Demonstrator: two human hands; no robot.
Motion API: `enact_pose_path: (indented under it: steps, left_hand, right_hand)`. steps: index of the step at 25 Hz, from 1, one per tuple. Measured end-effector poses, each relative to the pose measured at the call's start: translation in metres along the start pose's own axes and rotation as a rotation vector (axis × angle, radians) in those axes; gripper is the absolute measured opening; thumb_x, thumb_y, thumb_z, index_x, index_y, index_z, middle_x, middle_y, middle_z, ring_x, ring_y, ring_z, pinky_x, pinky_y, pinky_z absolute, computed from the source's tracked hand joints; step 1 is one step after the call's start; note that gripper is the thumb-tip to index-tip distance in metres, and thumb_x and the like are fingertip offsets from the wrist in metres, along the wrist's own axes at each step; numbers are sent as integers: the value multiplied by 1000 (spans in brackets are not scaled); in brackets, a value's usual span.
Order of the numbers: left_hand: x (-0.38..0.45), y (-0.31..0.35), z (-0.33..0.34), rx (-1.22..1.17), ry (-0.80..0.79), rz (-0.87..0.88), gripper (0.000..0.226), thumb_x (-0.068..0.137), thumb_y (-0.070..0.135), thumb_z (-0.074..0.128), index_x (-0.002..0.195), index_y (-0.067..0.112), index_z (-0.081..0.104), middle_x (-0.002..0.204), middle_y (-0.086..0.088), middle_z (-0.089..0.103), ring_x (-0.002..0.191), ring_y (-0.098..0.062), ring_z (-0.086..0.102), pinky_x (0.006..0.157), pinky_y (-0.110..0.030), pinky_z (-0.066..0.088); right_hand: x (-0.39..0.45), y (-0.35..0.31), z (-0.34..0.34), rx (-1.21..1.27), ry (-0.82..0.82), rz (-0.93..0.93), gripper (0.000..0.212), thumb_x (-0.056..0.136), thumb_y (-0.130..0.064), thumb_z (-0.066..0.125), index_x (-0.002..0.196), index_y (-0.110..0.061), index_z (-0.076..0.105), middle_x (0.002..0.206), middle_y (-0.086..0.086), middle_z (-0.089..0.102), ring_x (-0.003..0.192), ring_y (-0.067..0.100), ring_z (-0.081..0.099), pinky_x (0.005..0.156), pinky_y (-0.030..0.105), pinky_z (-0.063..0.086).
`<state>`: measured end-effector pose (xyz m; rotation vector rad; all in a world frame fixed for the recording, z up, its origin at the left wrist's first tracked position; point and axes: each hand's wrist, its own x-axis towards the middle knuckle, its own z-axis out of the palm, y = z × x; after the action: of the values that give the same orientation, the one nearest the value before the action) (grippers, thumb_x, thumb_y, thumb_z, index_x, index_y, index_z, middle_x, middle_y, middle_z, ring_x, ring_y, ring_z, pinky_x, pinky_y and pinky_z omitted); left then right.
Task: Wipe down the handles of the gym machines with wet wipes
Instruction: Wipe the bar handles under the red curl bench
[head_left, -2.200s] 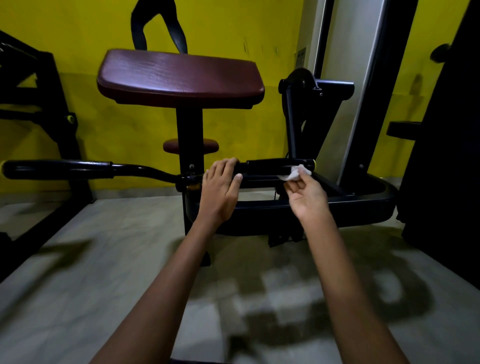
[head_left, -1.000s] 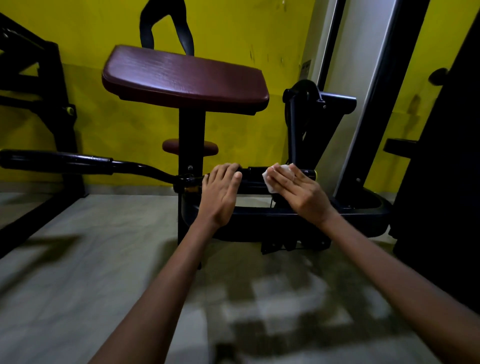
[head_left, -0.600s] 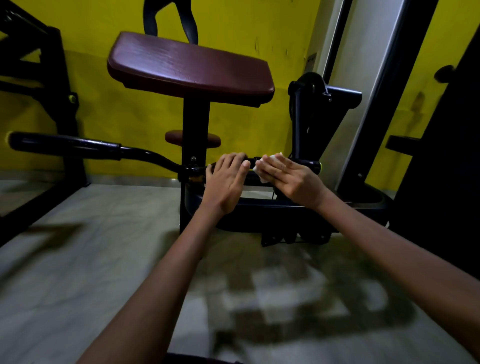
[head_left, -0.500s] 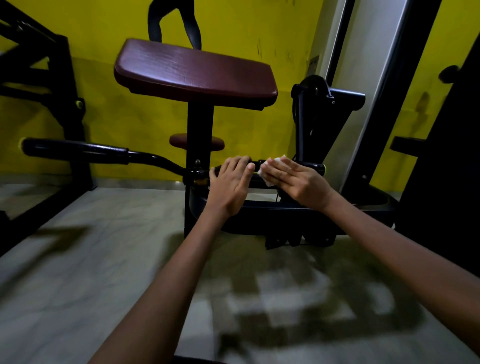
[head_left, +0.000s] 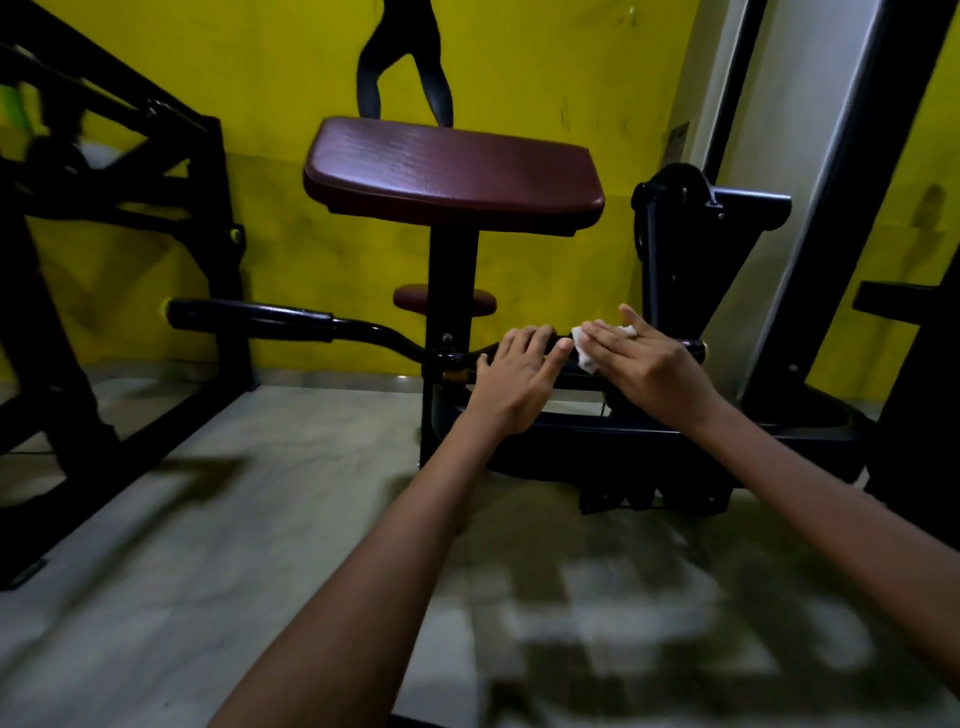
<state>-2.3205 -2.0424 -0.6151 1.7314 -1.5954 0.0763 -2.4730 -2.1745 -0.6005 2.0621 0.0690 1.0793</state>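
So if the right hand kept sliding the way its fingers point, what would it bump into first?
Most likely the left hand. The right hand presses the wipe on the handle, fingers pointing left along it, almost touching the left hand's fingertips.

We saw a dim room, the black frames (head_left: 104, 249) nearly lost in darkness. The yellow wall (head_left: 545, 67) took the most light, with a paler strip at upper right. Broad soft shadows lay on the floor (head_left: 218, 545), a blocky one toward lower right. The floor and forearms near the bottom edge were smeared with blur. Straight bars bowed and leaned toward the edges. Faint gleams ran along the bar (head_left: 270, 317).
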Motion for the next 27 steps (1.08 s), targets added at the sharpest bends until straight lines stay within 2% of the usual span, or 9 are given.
enact_pose_path:
  steps: [4, 7, 10, 13, 16, 19, 22, 24, 27]
  left_hand:
    - [3, -4, -4, 50, -53, 29, 52, 102, 43, 22, 146, 16, 25, 152, -2, 24, 141, -16, 16, 109, -59, 16]
    - [2, -5, 1, 63, -26, 36, 52, 102, 42, 24, 147, 16, 24, 151, -2, 24, 140, -16, 17, 110, -57, 16]
    - [2, -6, 1, 127, -21, 32, 56, 101, 45, 24, 148, 16, 22, 155, -2, 21, 143, -15, 13, 114, -53, 8]
    - [-19, -20, -8, 228, 59, 139, 75, 90, 60, 16, 149, 13, 22, 157, -4, 19, 145, -15, 11, 117, -39, -1]
    - [-53, -57, -35, 363, 182, 219, 75, 90, 59, 23, 144, 7, 33, 153, -9, 28, 143, -19, 18, 118, -35, 4]
    - [-83, -90, -81, 495, 295, 161, 76, 93, 61, 21, 140, 4, 38, 150, -12, 34, 141, -20, 22, 117, -32, 7]
    - [-107, -114, -126, 585, 342, 53, 78, 93, 63, 19, 139, 4, 39, 149, -12, 36, 140, -18, 24, 116, -29, 7]
    - [-121, -130, -149, 658, 369, -13, 81, 90, 66, 20, 139, 4, 39, 149, -12, 35, 141, -19, 25, 116, -28, 6]
    - [-135, -149, -175, 742, 362, -118, 84, 85, 67, 30, 143, 5, 32, 152, -11, 29, 143, -22, 21, 116, -30, 5]
  right_hand:
    - [-21, 7, -14, -40, 2, 20, 31, 89, -3, 50, 117, 5, 60, 120, 20, 61, 106, 33, 62, 111, 40, 25]
    - [-17, 2, -8, -8, 34, 100, 30, 91, -7, 50, 116, 6, 60, 118, 21, 62, 105, 34, 63, 109, 43, 28]
    - [-1, -10, 6, 89, 29, 123, 31, 92, -8, 48, 116, 6, 61, 118, 21, 62, 106, 34, 63, 108, 42, 30]
    - [18, -19, 11, 225, 10, 154, 34, 91, -9, 46, 117, 8, 59, 119, 22, 61, 108, 35, 61, 111, 36, 24]
    - [52, -46, 19, 335, 88, 166, 35, 88, -8, 47, 117, 7, 59, 120, 21, 61, 110, 32, 61, 112, 32, 22]
    - [105, -84, 32, 404, 184, 88, 33, 86, -5, 48, 114, 6, 62, 115, 19, 64, 106, 29, 63, 111, 33, 26]
    - [153, -116, 46, 464, 201, 111, 30, 82, -1, 57, 110, 5, 65, 110, 18, 67, 100, 30, 66, 100, 45, 38]
    - [177, -131, 52, 525, 170, 137, 31, 77, -1, 62, 107, 5, 67, 106, 18, 69, 95, 31, 68, 96, 51, 38]
    - [199, -148, 61, 556, 71, 144, 32, 71, 1, 64, 103, 5, 68, 97, 18, 71, 84, 31, 70, 90, 53, 43]
